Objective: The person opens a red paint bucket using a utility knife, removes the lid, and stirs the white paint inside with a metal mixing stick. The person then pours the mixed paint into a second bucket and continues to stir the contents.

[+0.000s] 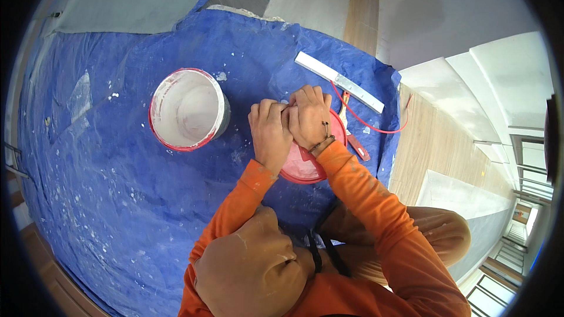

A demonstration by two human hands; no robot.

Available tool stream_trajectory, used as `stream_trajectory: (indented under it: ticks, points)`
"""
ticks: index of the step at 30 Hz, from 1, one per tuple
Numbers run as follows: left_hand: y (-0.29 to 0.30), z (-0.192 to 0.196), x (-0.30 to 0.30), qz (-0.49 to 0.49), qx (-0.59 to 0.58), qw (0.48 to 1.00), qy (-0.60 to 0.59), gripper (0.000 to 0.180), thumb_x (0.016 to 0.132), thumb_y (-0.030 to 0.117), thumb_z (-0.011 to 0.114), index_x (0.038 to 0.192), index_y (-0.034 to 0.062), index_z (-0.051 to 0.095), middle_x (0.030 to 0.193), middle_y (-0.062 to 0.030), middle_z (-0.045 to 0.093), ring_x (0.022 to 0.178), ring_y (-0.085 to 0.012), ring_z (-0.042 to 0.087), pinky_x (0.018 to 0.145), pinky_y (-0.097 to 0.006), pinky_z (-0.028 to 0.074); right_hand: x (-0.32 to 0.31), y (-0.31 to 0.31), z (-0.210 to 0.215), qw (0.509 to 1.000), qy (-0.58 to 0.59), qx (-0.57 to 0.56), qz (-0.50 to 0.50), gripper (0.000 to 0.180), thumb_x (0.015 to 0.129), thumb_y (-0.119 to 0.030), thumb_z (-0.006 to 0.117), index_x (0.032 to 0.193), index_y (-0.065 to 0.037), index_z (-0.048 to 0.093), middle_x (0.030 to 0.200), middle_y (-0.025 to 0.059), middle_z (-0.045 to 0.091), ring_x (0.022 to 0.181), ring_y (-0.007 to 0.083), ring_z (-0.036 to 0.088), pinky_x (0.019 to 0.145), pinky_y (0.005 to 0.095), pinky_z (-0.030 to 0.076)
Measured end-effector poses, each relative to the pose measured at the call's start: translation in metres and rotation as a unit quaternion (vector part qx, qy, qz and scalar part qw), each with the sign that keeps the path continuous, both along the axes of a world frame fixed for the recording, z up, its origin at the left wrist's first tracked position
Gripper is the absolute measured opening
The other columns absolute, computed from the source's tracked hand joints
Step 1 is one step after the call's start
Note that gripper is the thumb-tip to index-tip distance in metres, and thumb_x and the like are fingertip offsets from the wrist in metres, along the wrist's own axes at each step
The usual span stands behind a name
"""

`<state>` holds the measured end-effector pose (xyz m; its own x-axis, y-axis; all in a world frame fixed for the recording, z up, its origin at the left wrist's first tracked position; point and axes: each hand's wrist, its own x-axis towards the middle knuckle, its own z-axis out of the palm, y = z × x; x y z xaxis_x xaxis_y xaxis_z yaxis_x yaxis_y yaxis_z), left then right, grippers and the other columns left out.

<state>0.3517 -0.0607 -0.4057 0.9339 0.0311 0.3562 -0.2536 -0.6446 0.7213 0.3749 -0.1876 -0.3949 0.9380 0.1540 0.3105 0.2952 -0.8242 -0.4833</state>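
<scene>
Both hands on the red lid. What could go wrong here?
1. The left hand and right hand crowd together on the red lid; a slip might knock knuckles.
2. The open white bucket stands nearby; an elbow might tip it.
3. The blue tarp is wrinkled; it might bunch underfoot.

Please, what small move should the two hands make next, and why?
Perhaps shift the left hand toward the near edge of the red-rimmed lid, because it and the right hand are bunched together at the far-left side, leaving the near edge uncovered.
</scene>
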Motion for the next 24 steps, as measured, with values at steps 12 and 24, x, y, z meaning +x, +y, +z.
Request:
stream_trajectory:
  ticks: [12,24]
  points:
    - [0.001,-0.003,0.001,-0.021,-0.011,0.999,-0.042,0.01,0.093,0.003,0.067,0.103,0.0005,0.068,0.105,-0.0156,0.067,0.099,-0.0392,0.061,0.089,-0.049,0.05,0.003,0.0,0.0,1.0,-0.011,-0.021,-0.001,0.014,0.085,-0.019,0.061,0.084,-0.006,0.066,0.09,0.0119,0.062,0.093,0.0318,0.057,0.085,0.0483,0.039]
    - [0.007,-0.002,-0.035,0.029,-0.08,0.996,0.037,0.03,0.096,0.008,0.065,0.123,0.0032,0.074,0.122,-0.0163,0.065,0.11,-0.0381,0.06,0.1,-0.049,0.048,0.018,0.008,-0.001,0.997,-0.05,-0.052,-0.001,0.026,0.091,-0.025,0.067,0.077,-0.003,0.07,0.084,0.0153,0.068,0.084,0.0328,0.063,0.078,0.0467,0.044]
